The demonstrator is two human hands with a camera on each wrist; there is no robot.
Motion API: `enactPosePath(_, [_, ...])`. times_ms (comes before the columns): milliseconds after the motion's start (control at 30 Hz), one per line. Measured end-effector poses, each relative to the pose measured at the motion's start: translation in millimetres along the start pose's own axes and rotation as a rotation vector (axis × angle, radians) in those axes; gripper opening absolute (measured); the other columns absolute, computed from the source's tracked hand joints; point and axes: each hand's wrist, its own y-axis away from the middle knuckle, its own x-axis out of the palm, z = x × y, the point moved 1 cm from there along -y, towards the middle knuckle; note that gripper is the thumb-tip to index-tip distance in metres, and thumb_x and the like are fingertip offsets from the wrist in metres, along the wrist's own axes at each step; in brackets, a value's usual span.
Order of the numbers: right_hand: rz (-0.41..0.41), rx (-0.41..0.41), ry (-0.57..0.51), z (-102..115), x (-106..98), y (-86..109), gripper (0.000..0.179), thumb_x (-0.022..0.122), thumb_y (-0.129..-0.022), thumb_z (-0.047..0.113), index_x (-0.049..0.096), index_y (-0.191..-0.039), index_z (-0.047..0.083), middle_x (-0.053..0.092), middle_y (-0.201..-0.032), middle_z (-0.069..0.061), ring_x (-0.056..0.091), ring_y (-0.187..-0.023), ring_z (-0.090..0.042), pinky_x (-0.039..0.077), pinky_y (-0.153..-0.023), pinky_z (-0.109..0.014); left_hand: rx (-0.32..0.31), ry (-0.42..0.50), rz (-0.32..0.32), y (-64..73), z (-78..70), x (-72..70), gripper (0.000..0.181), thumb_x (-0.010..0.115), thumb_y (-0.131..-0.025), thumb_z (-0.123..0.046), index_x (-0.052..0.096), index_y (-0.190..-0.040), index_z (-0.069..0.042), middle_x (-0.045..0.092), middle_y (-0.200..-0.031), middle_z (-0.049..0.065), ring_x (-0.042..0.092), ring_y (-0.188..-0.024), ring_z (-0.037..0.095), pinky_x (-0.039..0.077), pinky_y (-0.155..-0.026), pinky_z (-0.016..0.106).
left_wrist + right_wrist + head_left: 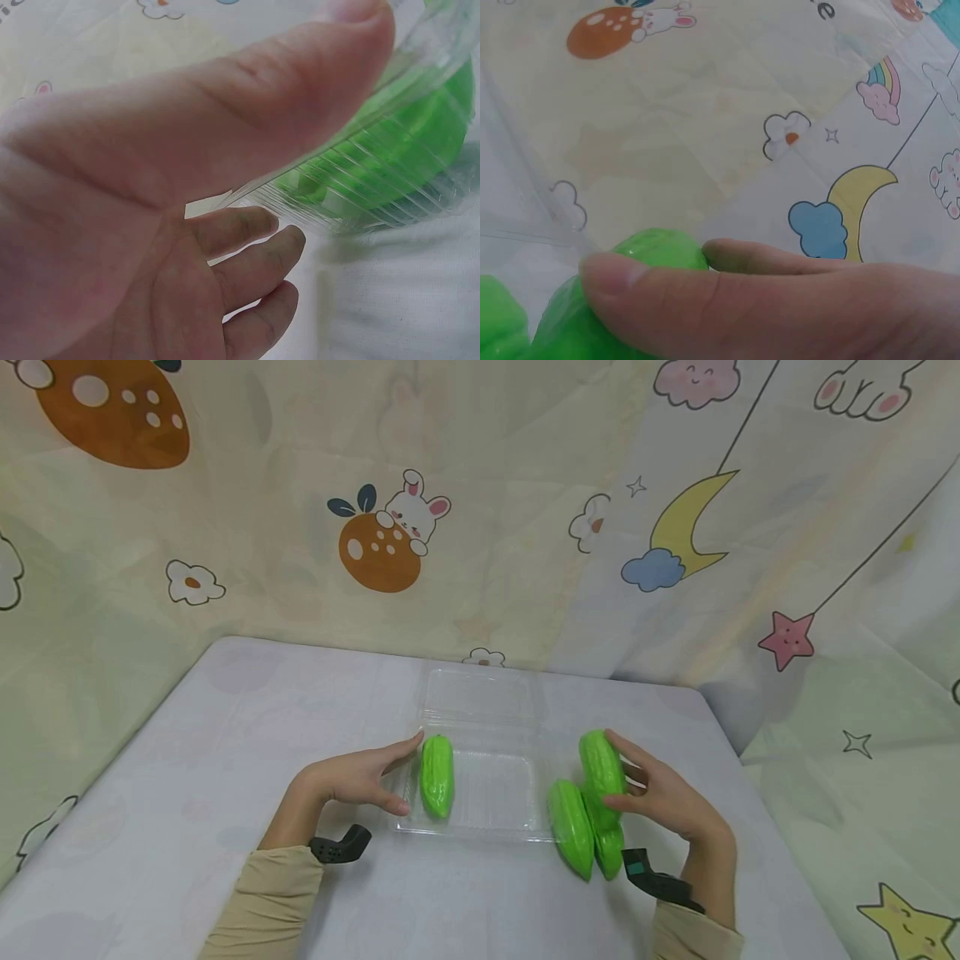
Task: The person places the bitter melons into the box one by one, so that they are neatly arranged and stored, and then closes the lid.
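A clear plastic clamshell box (491, 793) lies with its lid (480, 695) folded back. One bright green toy bitter melon (437, 777), bumpy with tapered ends, lies inside along the left wall. My left hand (360, 777) is at that wall, thumb and index finger spread along it; in the left wrist view the thumb overlaps the box's edge and the other fingers are loosely bent. To the right, my right hand (660, 789) holds another green bitter melon (600, 764) between thumb and fingers. Beneath and beside it are two more, one at left (572, 831) and one partly hidden (610, 852).
A pale cloth covers the table (480, 902). Behind it hangs a patterned curtain (510, 527) with rabbits, a moon and stars. Dark wrist-worn cameras are on the left wrist (341, 845) and right wrist (656, 881).
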Motion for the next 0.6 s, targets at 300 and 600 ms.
enactPosePath(300, [0.004,-0.018,0.018,7,5,-5.1,0.092,0.075,-0.081,0.028,0.019,-0.153,0.021,0.016,-0.159,-0.011,0.030,-0.137,-0.047,0.038,-0.104,-0.055,-0.008,-0.005,-0.003,0.2,-0.3,0.1,0.110,0.079,-0.075,-0.040,0.008,-0.154,-0.014,0.012,-0.160,0.007,0.014,-0.147,0.027,0.022,-0.117,0.048])
enactPosePath(600, [0.007,-0.061,0.055,12,9,-9.8,0.091,0.075,-0.081,0.032,0.019,-0.153,0.023,0.016,-0.160,-0.008,0.031,-0.137,-0.045,0.040,-0.103,-0.052,0.009,-0.002,0.004,-0.2,1.2,-0.5,0.109,0.078,-0.075,-0.040,0.007,-0.154,-0.015,0.011,-0.160,0.006,0.013,-0.147,0.025,0.021,-0.117,0.048])
